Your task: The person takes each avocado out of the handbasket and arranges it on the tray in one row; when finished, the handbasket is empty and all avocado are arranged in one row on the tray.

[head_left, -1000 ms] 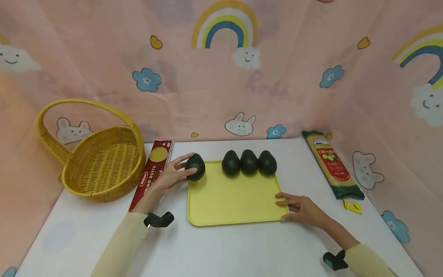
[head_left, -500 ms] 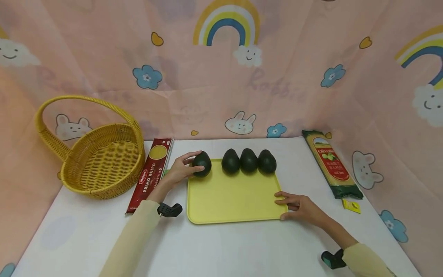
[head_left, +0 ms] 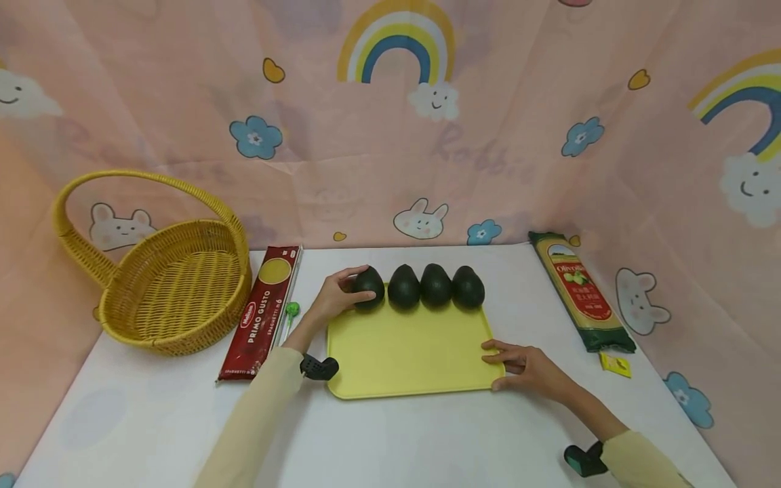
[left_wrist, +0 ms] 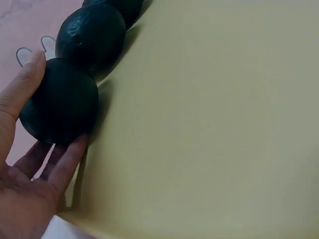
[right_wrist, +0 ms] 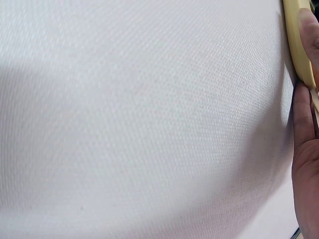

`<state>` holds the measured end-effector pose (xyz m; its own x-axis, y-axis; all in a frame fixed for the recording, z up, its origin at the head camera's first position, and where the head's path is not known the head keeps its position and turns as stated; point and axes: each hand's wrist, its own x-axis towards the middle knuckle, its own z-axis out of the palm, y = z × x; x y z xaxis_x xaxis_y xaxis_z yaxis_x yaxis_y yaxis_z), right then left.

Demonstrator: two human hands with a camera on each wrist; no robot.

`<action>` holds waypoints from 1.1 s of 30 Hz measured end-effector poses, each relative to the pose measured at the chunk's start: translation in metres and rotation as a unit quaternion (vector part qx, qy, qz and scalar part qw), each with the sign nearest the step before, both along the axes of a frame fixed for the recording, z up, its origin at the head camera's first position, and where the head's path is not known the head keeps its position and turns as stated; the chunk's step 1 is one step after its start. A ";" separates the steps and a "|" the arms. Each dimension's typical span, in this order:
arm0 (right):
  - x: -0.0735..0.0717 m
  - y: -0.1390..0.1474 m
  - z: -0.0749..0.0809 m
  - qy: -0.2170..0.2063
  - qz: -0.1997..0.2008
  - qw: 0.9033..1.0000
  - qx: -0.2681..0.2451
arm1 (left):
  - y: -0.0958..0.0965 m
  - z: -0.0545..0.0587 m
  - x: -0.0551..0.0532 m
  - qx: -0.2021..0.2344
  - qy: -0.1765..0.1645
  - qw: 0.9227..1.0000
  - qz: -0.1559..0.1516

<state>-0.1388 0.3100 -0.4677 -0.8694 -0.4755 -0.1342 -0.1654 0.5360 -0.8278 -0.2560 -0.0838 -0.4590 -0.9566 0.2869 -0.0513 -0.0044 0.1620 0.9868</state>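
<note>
My left hand grips a dark green avocado between thumb and fingers, at the far left part of the yellow tray. Three more avocados stand side by side along the tray's far edge, just right of the held one. In the left wrist view the held avocado sits right up against its neighbour. My right hand holds the tray's right rim near the front corner. Only part of that hand and a strip of tray rim show in the right wrist view.
A yellow wicker basket with a tall handle stands at the left. Beside it lie a red spaghetti pack and a green lollipop. On the right are a green and gold pasta bag and a small yellow packet.
My left hand has slid the avocado rightward along the tray's far edge, up to the other three. The green lollipop behind my left arm has come into view. My right hand stays on the rim.
</note>
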 end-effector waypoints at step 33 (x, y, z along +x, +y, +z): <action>0.002 0.002 0.000 -0.004 -0.001 1.000 -0.003 | -0.003 -0.002 0.005 0.064 0.003 0.997 -0.030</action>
<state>-0.1372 0.3117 -0.4678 -0.8690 -0.4753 -0.1379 -0.1587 0.5315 -0.8321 -0.2508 -0.0873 -0.4610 -0.9375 0.3479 -0.0054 0.0071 0.0345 0.9994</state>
